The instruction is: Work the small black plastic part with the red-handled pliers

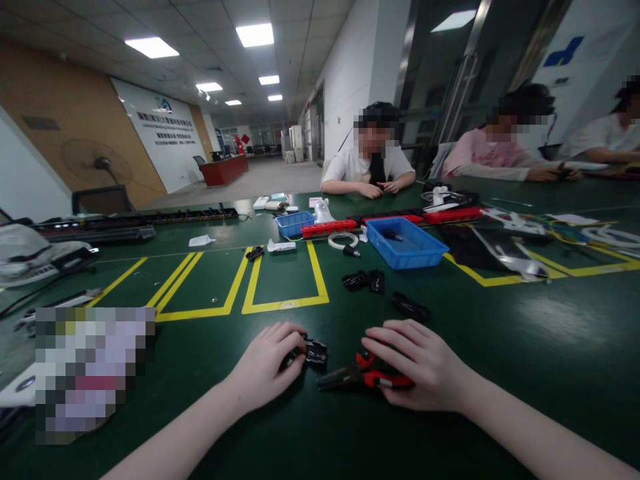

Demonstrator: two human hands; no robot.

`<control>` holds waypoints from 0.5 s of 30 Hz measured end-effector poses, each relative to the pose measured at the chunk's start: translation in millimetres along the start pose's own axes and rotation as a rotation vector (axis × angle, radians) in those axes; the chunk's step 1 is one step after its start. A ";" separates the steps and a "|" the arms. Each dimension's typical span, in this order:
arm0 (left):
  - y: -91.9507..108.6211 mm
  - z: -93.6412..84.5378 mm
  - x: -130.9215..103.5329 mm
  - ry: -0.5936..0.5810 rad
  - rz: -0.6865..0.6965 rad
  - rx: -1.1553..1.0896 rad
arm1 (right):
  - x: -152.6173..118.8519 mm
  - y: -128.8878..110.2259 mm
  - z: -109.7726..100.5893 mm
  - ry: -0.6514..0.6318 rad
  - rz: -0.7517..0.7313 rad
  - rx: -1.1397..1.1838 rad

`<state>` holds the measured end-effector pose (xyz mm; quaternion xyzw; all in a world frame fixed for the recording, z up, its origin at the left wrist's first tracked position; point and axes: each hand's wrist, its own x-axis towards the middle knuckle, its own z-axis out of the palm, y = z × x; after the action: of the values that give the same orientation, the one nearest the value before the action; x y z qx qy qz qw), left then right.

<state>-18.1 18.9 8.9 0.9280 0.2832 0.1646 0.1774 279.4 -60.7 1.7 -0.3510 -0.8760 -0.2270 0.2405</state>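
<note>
Near the middle of the green table, my left hand (273, 360) has its fingers curled round one end of a small black part (316, 352). To its right, my right hand (425, 367) lies over the red handles of a pair of pliers (345, 378), with the fingers bent round them. The pliers' dark jaws point left and end just below the black part, not clearly touching it. Beyond my right hand lies a longer black piece (410, 306). Two more black parts (364, 281) sit farther back. My palms hide part of what they hold.
A blue tray (407, 247) with a dark item inside stands beyond the black parts, with a smaller blue basket (295, 224) to its left. Red strips (327, 229) run behind. A blurred-out flat object (95, 373) lies at the left. Several people sit across the table.
</note>
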 end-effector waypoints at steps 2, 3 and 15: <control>0.4 -0.7 -0.5 0.001 -0.002 -0.010 | 0.3 -0.4 -0.2 -0.017 0.007 0.003; 0.4 -0.8 -0.6 0.000 -0.003 -0.013 | 0.3 -0.5 -0.3 -0.023 0.013 0.007; -3.3 -0.2 -0.7 -0.019 0.026 -0.017 | -3.9 4.5 2.1 -0.023 0.171 0.106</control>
<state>-20.3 21.1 7.5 0.9315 0.2682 0.1605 0.1860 284.6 -58.6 -1.1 -0.4137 -0.8564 -0.1549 0.2674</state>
